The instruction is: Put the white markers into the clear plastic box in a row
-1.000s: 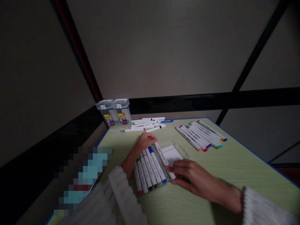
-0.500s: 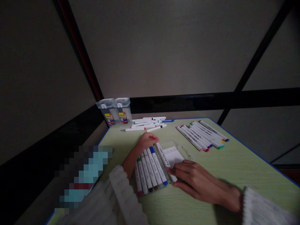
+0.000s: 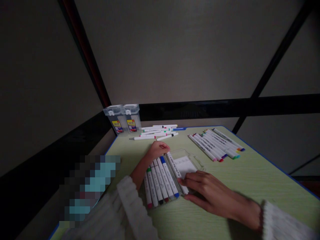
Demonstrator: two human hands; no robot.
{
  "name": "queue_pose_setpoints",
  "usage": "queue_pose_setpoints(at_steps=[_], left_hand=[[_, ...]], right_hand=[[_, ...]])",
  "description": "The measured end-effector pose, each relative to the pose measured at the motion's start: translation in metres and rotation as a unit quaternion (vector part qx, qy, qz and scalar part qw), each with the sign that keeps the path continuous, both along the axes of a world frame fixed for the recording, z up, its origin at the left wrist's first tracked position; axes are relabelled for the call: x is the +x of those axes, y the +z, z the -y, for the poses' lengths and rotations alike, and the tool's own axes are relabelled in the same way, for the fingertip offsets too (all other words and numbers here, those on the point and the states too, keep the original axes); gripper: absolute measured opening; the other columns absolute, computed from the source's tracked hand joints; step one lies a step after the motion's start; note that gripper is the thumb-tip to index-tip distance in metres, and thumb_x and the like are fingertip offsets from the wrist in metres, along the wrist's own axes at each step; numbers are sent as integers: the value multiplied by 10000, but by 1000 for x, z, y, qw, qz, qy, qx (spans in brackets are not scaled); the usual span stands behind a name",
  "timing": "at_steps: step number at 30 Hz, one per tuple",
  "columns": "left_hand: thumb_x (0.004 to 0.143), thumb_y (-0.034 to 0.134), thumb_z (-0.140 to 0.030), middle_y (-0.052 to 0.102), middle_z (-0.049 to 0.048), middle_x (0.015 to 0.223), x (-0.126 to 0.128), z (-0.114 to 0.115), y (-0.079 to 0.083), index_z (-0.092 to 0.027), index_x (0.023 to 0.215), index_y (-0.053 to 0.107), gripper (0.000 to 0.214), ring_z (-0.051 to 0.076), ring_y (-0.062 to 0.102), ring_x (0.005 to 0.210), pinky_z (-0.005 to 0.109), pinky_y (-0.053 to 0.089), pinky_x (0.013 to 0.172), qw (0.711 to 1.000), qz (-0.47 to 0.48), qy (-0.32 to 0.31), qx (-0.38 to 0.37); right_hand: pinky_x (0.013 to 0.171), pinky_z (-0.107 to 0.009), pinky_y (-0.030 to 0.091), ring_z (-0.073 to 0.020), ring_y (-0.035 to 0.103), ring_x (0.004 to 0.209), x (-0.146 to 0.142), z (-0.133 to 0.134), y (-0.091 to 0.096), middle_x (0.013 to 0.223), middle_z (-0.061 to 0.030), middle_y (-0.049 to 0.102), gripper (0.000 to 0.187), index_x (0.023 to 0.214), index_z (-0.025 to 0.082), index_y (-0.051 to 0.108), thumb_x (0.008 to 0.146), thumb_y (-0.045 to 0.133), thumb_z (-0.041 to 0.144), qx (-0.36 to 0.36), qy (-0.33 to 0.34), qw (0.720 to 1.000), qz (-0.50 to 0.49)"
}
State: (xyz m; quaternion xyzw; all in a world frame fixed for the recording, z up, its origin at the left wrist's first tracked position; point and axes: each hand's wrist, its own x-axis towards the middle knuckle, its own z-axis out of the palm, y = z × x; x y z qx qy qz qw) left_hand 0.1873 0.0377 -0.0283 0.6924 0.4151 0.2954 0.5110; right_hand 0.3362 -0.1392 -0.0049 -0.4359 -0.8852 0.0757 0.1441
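A clear plastic case [image 3: 183, 152] lies opened on the table, with a white card [image 3: 184, 165] in its right half. In its left half a row of white markers [image 3: 160, 180] with coloured ends lies side by side. A single white marker [image 3: 175, 166] with dark lettering lies along the left side of the right half. My left hand [image 3: 157, 150] pinches this marker's far end, its fingers curled. At the near end, my right hand [image 3: 206, 190] has its fingers and thumb closed around the marker; the exact contact is partly hidden.
Several loose white markers [image 3: 215, 145] lie in a row at the right. More pens [image 3: 160, 131] are heaped at the back, beside two lidded clear containers [image 3: 131, 120]. The pale green table [image 3: 250, 186] has a blue edge. A pixelated patch covers the left side.
Hardly anything differs. Both hands stay at the two ends of the marker, and the view has shifted very slightly.
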Motion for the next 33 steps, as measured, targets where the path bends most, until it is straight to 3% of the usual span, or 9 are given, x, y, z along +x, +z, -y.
queue_pose_setpoints(at_steps=[6, 15, 25, 33], left_hand=[[541, 622, -15, 565, -25, 499, 0, 1, 2, -95, 566, 579, 94, 63, 514, 497, 195, 424, 568, 999, 31, 25, -31], [649, 552, -48, 529, -39, 469, 1, 0, 3, -101, 545, 555, 116, 47, 496, 450, 164, 415, 512, 994, 42, 72, -68], [559, 627, -20, 553, -31, 479, 1, 1, 1, -95, 553, 578, 90, 55, 500, 464, 179, 406, 523, 998, 42, 33, -38], [572, 604, -11, 546, -36, 479, 2, 3, 3, -96, 555, 576, 91, 47, 491, 473, 166, 392, 516, 999, 31, 19, -37]], right_hand=[[726, -350, 438, -198, 552, 819, 0, 0, -2, 902, -68, 586, 298, 1109, 157, 517, 848, 450, 286, -5, -1, 1000, 6], [714, -334, 425, -194, 553, 807, -2, 0, -3, 882, -73, 594, 291, 1095, 158, 531, 854, 442, 294, 6, -3, 1000, 6], [705, -342, 423, -196, 543, 798, -2, 0, -5, 875, -56, 583, 260, 1061, 175, 526, 870, 414, 310, -17, -7, 1000, 4], [720, -350, 429, -197, 540, 808, -2, -1, -5, 879, -55, 575, 254, 1052, 181, 516, 877, 399, 322, -29, -7, 1000, -1]])
